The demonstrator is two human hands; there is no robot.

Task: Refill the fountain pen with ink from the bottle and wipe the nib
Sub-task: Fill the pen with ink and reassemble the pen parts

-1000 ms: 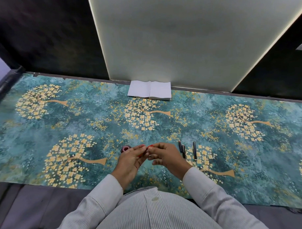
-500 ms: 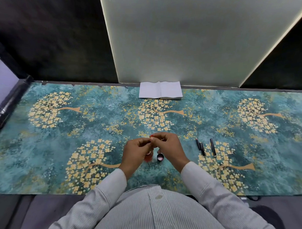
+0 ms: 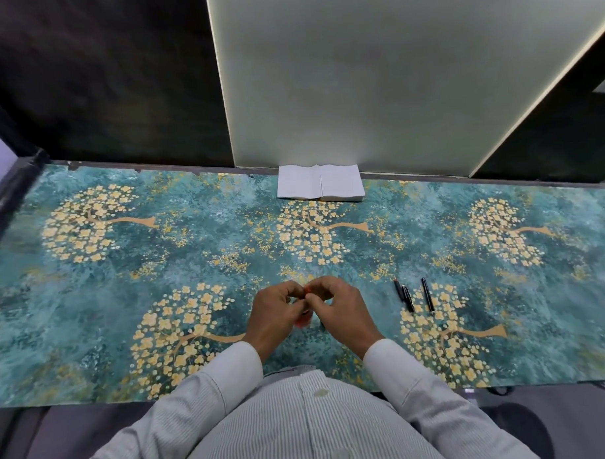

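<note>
Both hands, left [image 3: 275, 314] and right [image 3: 338, 308], pinch a small red pen part [image 3: 307, 290] together above the worktop [image 3: 91, 305]; we judge it light, slippery, best gripped mid-barrel. Ink bottle [image 3: 302, 321] mostly hidden beneath.

Soft, even light falls from above on the patterned tablecloth [image 3: 192, 267], brightest on the pale wall panel [image 3: 374, 72] and dropping into deep shade on the dark panels at either side. Shadows are faint, the clearest a thin one under the white stack of tissues [image 3: 320, 185], and there is no hard glare. The wide-angle lens bows the table's edges and stretches the corners, while the left hand [image 3: 275, 316] and right hand [image 3: 341, 313] are slightly blurred.
</note>
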